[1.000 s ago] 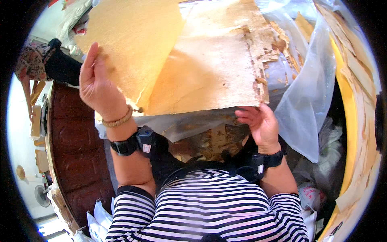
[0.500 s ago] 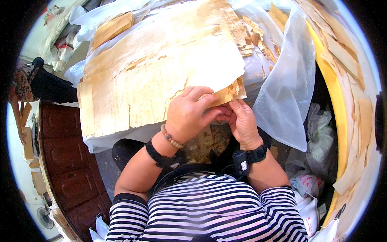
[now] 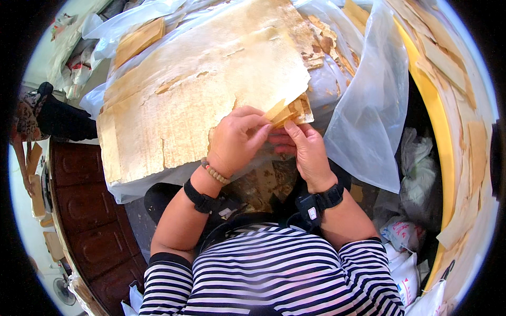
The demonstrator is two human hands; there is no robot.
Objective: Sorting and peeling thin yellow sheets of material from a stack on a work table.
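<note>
A large tan layered sheet (image 3: 205,89), like thick old paper or thin bark, lies before me with cracks and peeling patches. At its near right corner a narrow golden-brown strip (image 3: 279,111) stands up, partly folded. My left hand (image 3: 237,138) pinches the strip's near end between thumb and fingers, its wrist beside the sheet's near edge. My right hand (image 3: 312,155) is closed on the same corner, the thumb on top and the fingers underneath, partly hidden. Whether the strip is still joined to the sheet, I cannot tell.
Clear plastic film (image 3: 371,105) lies under the sheet and hangs at the right. Broken brown flakes (image 3: 324,39) and a folded tan piece (image 3: 139,41) lie beyond. A yellow-edged board (image 3: 440,121) stands right, plastic bags (image 3: 419,168) beside it. A dark brown panelled surface (image 3: 89,210) is left.
Both hands have shifted slightly left, and the golden-brown strip between them now stands up more. The view has moved a little, so the sheet appears further left.
</note>
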